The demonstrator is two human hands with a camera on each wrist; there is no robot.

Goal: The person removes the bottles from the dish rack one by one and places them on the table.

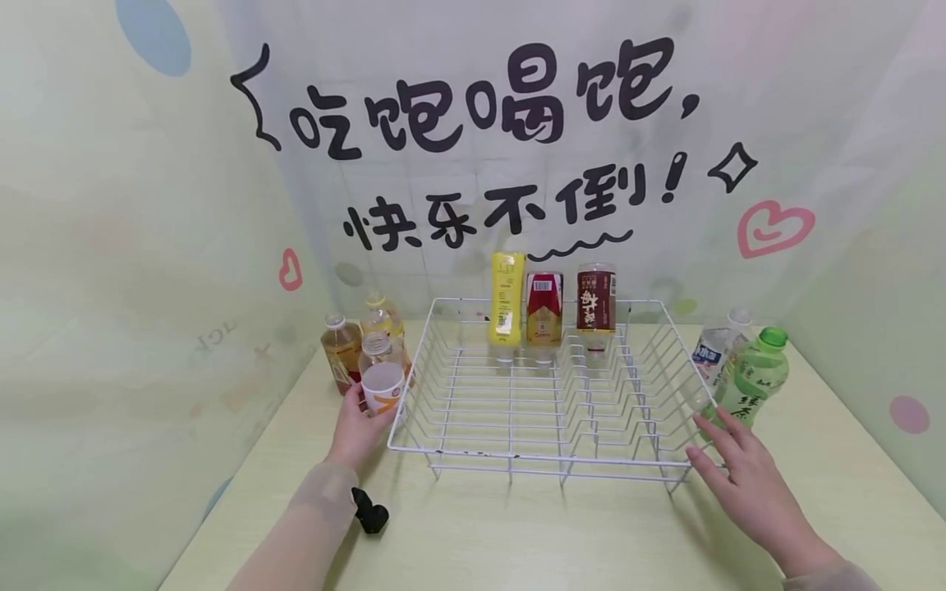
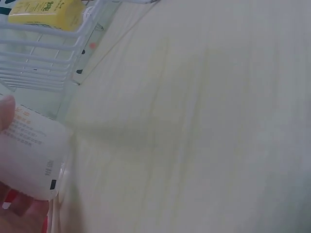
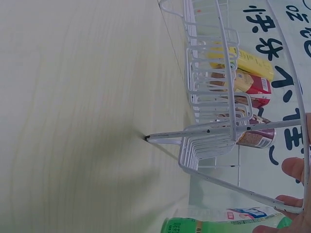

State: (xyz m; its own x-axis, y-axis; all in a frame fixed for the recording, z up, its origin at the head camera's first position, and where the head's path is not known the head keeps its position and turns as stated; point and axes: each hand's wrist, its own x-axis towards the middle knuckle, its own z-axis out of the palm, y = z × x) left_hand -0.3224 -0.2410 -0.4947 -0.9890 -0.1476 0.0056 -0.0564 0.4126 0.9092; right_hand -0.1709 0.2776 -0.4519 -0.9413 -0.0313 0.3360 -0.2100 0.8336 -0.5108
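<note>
- The left hand (image 1: 360, 424) has its fingers curled round a clear bottle with a white and orange label (image 1: 381, 376); in the left wrist view a fingertip (image 2: 7, 112) lies on the white label (image 2: 29, 155), so the grip is plain
- That bottle stands upright on the table (image 1: 532, 533), just outside the near left corner of the white wire rack (image 1: 547, 455), touching or nearly touching its rim
- Right behind it stand an amber bottle (image 1: 341, 351) and a yellowish bottle (image 1: 382, 318), close together
- The right hand (image 1: 746, 480) lies with fingers straight and spread, holding nothing; its fingertips (image 1: 698, 456) are at the near right corner of the rack, and the right wrist view shows a fingertip (image 3: 294, 168) just beside the rim wire (image 3: 243, 187); whether it touches I cannot tell
- Just beyond those fingers a green-capped green bottle (image 1: 755, 375) stands upright beside the right side of the rack, with a clear bottle with a blue label (image 1: 715, 351) next to it
- Inside the rack, along the far side, three bottles stand neck down in a row: a yellow one (image 1: 507, 302), a red-labelled one (image 1: 544, 312) and a dark brown-labelled one (image 1: 595, 305)
- A small black object (image 1: 369, 513) lies on the table near the left sleeve (image 1: 310, 517)
- A pale wall with black lettering (image 1: 488, 107) rises behind the table
</note>
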